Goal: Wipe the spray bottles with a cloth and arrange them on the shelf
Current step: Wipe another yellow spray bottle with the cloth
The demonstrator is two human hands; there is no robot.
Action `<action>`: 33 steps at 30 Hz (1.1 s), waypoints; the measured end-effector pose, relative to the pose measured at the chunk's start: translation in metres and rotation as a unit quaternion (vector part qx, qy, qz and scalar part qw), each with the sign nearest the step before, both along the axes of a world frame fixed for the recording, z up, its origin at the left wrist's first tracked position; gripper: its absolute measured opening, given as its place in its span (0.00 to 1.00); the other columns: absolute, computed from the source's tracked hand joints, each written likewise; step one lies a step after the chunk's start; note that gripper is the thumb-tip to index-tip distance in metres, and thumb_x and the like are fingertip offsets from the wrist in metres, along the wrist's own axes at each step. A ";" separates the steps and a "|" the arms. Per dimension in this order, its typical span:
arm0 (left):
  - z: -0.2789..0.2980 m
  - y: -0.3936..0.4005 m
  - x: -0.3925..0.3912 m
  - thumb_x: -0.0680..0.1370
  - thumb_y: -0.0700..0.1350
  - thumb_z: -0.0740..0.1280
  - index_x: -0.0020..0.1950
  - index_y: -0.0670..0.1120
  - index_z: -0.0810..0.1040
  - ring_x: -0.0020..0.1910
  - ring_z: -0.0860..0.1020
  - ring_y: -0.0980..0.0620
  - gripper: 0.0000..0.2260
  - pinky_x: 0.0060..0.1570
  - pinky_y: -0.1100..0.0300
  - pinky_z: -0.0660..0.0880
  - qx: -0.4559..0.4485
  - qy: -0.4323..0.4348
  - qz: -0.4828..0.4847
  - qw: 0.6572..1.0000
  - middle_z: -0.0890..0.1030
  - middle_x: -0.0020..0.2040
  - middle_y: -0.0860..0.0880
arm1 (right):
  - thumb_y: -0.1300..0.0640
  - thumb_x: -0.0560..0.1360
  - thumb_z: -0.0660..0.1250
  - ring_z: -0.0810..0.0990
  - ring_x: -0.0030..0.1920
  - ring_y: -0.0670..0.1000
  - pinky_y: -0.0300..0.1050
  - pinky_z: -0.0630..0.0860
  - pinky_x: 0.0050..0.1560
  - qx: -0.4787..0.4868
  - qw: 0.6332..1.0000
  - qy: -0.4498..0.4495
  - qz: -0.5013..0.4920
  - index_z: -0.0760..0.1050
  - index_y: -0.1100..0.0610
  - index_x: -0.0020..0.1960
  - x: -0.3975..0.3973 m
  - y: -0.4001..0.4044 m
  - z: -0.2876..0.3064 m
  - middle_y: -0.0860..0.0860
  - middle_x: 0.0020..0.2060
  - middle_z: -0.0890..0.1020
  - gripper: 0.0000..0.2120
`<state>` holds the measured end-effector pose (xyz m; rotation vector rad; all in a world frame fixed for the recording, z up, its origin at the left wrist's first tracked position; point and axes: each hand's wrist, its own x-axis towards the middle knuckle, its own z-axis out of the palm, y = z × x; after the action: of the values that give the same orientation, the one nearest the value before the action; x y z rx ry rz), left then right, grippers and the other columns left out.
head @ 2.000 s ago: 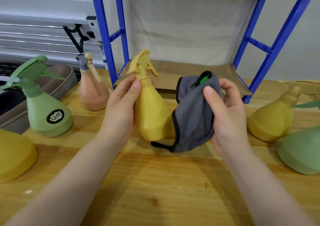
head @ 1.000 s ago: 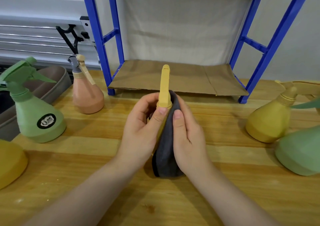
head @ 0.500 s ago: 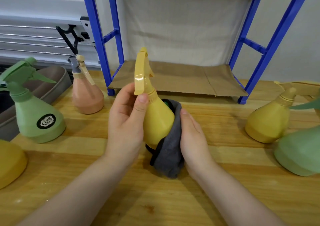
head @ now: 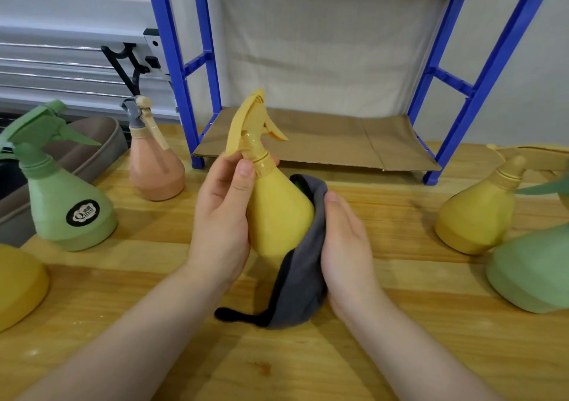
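Left hand: the left hand [head: 220, 216] is wrapped round the neck and shoulder of the yellow spray bottle [head: 277, 213], thumb up by the collar, holding it tilted above the middle of the wooden table [head: 400, 354]
Right hand: the right hand [head: 346, 246] lies with fingers fairly straight, pressing the grey cloth [head: 303, 271] flat against the bottle's right flank
Cloth: cupped round the bottle's side and base, a dark tail of it trailing onto the table below
Shelf: the blue shelf [head: 462, 105] stands at the table's far edge, its cardboard-lined bottom level bare of bottles
Others waiting: a green spray bottle [head: 66, 203] and a pink spray bottle [head: 155, 170] toward the left edge, another yellow one [head: 475, 216] and a green one [head: 532, 271] toward the right, and a yellow one cut off at the near left
Progress: I'd judge this is wiping the first bottle; nothing shelved yet
Risk: the bottle hangs from one hand by its narrow neck, so a firm rub from the cloth side could twist it loose; the trailing cloth tail could also snag under the base on set-down and tip it
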<state>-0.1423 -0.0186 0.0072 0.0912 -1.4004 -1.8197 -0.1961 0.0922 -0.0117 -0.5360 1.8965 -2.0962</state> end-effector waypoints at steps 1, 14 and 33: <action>-0.001 -0.001 0.000 0.76 0.53 0.63 0.55 0.48 0.78 0.52 0.81 0.54 0.12 0.55 0.57 0.76 -0.003 -0.013 -0.008 1.000 0.84 0.50 0.51 | 0.54 0.84 0.54 0.78 0.48 0.29 0.23 0.69 0.50 -0.001 0.999 0.036 0.004 0.77 0.42 0.48 -0.001 0.003 0.002 0.31 0.41 0.82 0.15; -0.004 -0.003 0.005 0.72 0.57 0.72 0.60 0.53 0.81 0.68 0.72 0.46 0.18 0.67 0.52 0.69 -0.072 -0.061 -0.213 0.973 0.71 0.70 0.41 | 0.52 0.80 0.55 0.80 0.58 0.48 0.51 0.73 0.65 -0.033 0.988 0.124 0.090 0.78 0.58 0.59 -0.010 0.012 0.016 0.49 0.52 0.84 0.17; 0.013 -0.025 0.004 0.78 0.53 0.61 0.52 0.51 0.85 0.68 0.74 0.50 0.14 0.69 0.47 0.68 0.229 0.019 -0.177 0.957 0.78 0.66 0.51 | 0.44 0.82 0.54 0.83 0.42 0.39 0.34 0.75 0.47 0.058 0.982 -0.077 0.160 0.80 0.45 0.46 -0.007 0.012 0.015 0.40 0.38 0.86 0.17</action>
<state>-0.1381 -0.0431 0.0206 0.0443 -0.9866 -2.4079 -0.2030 0.1040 0.0029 -0.5884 1.7056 -1.7590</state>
